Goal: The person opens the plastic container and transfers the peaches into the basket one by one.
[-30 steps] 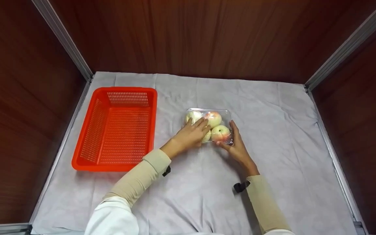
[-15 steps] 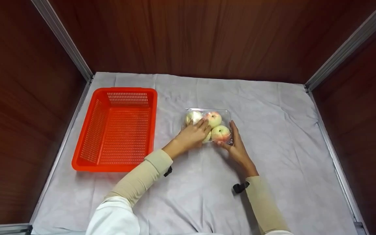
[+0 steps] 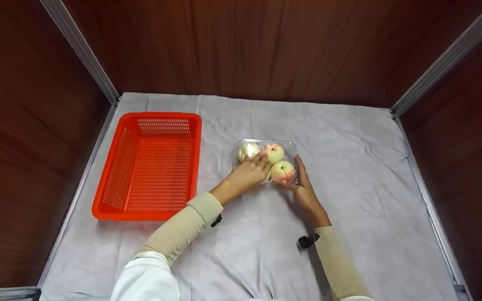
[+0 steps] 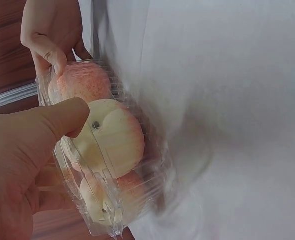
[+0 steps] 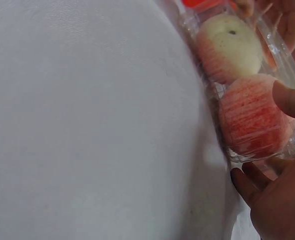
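Observation:
A clear plastic clamshell box (image 3: 290, 146) with several pale yellow and pink peaches (image 3: 283, 170) lies on the cloth near the middle. My left hand (image 3: 246, 176) is over its left part, fingers bent on the lid. In the left wrist view, the left thumb (image 4: 70, 117) lies at the near rim. My right hand (image 3: 306, 194) holds the right end between thumb and fingers. The right wrist view shows that thumb (image 5: 290, 100) over a red-streaked peach (image 5: 255, 115) and fingertips low at the box's end. The left hand hides one peach partly.
A red perforated plastic basket (image 3: 159, 175) stands left of the box, with nothing inside. Wrinkled grey cloth (image 3: 349, 175) covers the table. Dark wood-grain panels (image 3: 266, 50) with metal edge strips enclose the back and both sides.
My left hand has shifted slightly right, and its fingers have drawn back and bent more on the lid. The right hand and the box stay nearly in place.

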The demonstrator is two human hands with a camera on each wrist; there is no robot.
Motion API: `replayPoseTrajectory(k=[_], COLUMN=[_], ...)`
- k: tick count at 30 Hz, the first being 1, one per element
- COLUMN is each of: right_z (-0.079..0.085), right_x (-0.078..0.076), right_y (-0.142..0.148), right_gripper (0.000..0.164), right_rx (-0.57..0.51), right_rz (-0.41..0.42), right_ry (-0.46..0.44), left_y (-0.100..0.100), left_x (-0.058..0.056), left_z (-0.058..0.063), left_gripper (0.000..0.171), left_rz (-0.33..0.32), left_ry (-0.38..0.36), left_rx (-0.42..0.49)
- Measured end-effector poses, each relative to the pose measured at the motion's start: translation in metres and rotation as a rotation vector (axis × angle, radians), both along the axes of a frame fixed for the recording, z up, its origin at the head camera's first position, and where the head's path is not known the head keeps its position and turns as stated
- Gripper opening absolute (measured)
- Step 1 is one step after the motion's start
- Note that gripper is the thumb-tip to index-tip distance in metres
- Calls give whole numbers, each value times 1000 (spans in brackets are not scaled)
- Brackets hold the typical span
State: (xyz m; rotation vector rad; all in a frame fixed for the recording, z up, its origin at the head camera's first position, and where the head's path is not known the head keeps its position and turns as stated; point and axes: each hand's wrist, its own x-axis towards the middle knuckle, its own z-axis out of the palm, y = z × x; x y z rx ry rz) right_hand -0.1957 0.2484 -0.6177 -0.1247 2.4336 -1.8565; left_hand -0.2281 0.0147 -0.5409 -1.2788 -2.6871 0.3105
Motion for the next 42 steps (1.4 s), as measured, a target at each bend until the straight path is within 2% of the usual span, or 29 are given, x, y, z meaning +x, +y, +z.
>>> replayPoseTrajectory(k=[8,15,21,29,36,42], right_z=[-1,1,-1,0,0,2], right_x=[-2,-1,-1,0,0,2], right_y=[1,3,5,5,4,4], right_gripper=[96,89,84,81,82,83], right_rx=[-55,27,22,-4,-74,-49], right_rz=[7,-34,-65,-77,-75,-78], right_ry=[-20,-105,-165,-170,-180,-194], left_y=[1,0,-2,0,0,2], left_x=[0,-1,-1,-2,-1,-3], left_z=[-3,-4,-4,-2,-2,1], left_gripper=[39,37,35,36,31,33], left_rz=[-12,-34,-52,-43,-55,-43], left_ry=[59,144,172,132,162,101], left_rx=[20,25,59,28,60,65])
